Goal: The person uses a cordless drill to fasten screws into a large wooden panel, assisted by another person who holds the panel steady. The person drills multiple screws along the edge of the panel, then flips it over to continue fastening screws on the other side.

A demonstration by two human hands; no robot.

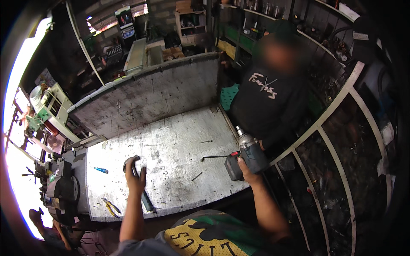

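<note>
My right hand (247,171) grips a cordless impact wrench (252,153) at the right edge of the metal-topped workbench (179,128). The tool's socket end points up and away from me. Over a hammer (146,200) at the bench's left half is my left hand (136,181), its thumb and fingers apart. The hand hides the middle of the hammer's handle. Beside it lie a blue screwdriver (101,170) and yellow-handled pliers (112,208). A dark bent rod (213,157) lies left of the impact wrench, with a thin metal pin (197,176) nearer me.
A tall metal panel (149,91) stands along the bench's far side. Beyond the right edge stands a person in a black sweatshirt (267,102). A pale metal frame (318,126) curves along the right. Dark machinery (62,187) sits at the left.
</note>
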